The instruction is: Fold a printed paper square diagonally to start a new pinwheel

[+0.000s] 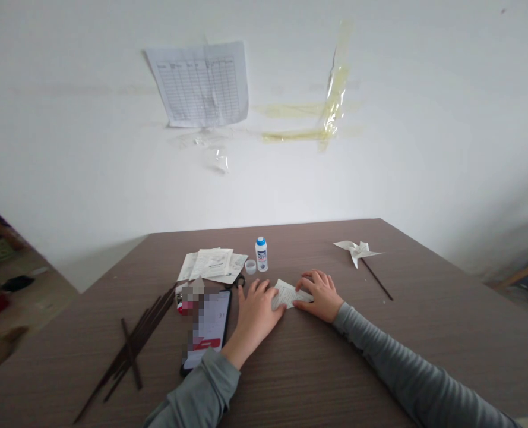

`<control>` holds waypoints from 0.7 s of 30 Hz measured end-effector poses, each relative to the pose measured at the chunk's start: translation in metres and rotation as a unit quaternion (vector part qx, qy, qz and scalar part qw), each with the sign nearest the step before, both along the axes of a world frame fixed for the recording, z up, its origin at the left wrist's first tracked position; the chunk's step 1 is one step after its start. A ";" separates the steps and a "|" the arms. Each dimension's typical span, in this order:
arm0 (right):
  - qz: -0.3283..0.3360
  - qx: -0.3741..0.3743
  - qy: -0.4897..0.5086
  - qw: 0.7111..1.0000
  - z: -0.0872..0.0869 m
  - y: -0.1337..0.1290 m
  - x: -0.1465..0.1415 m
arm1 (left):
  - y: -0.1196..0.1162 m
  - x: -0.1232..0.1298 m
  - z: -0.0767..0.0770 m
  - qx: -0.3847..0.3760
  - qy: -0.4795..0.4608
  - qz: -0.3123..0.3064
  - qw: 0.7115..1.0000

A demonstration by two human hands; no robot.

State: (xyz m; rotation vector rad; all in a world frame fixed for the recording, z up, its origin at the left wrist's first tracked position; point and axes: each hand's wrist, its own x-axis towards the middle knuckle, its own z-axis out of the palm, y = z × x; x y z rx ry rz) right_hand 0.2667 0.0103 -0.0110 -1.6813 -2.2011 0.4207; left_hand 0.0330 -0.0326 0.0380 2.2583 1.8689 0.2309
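Observation:
A small folded piece of printed paper (284, 293) lies on the brown table between my two hands. My left hand (258, 306) holds its left side, thumb at the lower edge and fingertips near the upper corner. On the other side, my right hand (321, 295) grips the paper between thumb and curled fingers. Just beyond my left hand stands a white glue bottle (262, 255) with a blue top, and a clear cap (250, 267) sits beside it. Dark scissors handles (239, 280) show partly behind my left fingers.
A phone (210, 330) lies left of my left hand, near dark sticks (136, 339) in a loose bundle. Paper sheets (212, 263) are stacked behind it. A paper pinwheel (357, 249) on a stick lies at right. The wall (290, 184) borders the table's back edge.

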 end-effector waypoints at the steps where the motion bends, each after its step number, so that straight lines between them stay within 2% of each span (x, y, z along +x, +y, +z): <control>1: -0.006 0.002 -0.002 1.000 0.000 -0.001 -0.003 | 0.000 0.001 0.000 0.002 -0.007 -0.002 1.000; 11: -0.031 -0.034 -0.023 0.999 0.011 -0.003 -0.010 | -0.001 0.007 0.011 -0.021 -0.016 0.002 1.000; 21: 0.005 -0.066 0.010 0.998 0.006 0.013 0.019 | -0.002 -0.016 0.018 -0.044 -0.010 -0.015 0.999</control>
